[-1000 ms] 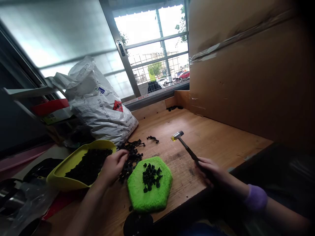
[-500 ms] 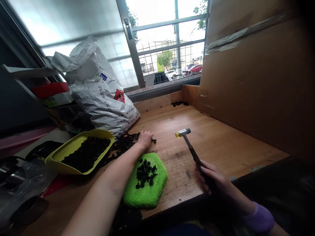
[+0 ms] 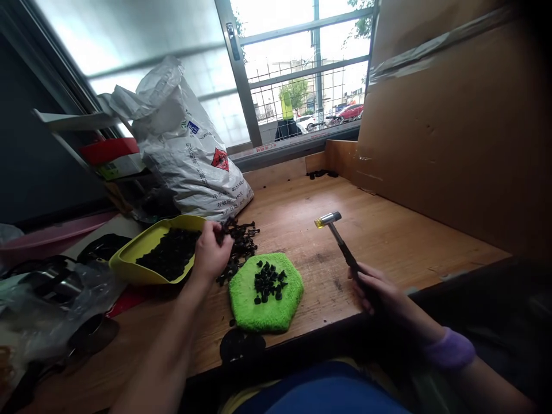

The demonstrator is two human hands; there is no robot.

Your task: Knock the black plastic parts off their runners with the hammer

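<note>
My left hand [image 3: 212,252] is closed at the right rim of the yellow tray [image 3: 125,270], with its fingers round something dark, too small to name. Beside it, black plastic pieces [image 3: 244,238] lie heaped on the wooden table [image 3: 310,313]. Several small black parts [image 3: 269,280] rest on a green hexagonal pad [image 3: 245,313] in front of me. My right hand [image 3: 375,287] grips the black handle of a small hammer [image 3: 330,219], whose metal head with a yellow face is raised over the table. More black parts [image 3: 168,256] fill the tray.
A large white sack [image 3: 202,167] stands behind the tray by the window. Cardboard [image 3: 435,132] walls off the right side. Plastic bags [image 3: 86,299] and a dark round object [image 3: 92,336] sit at the left. Some black pieces [image 3: 321,173] lie at the far edge.
My left hand has moved left and toward me, from the table beyond the pad to the tray's edge, and its fingers have closed. The hammer stays raised in my right hand. The view has shifted slightly.
</note>
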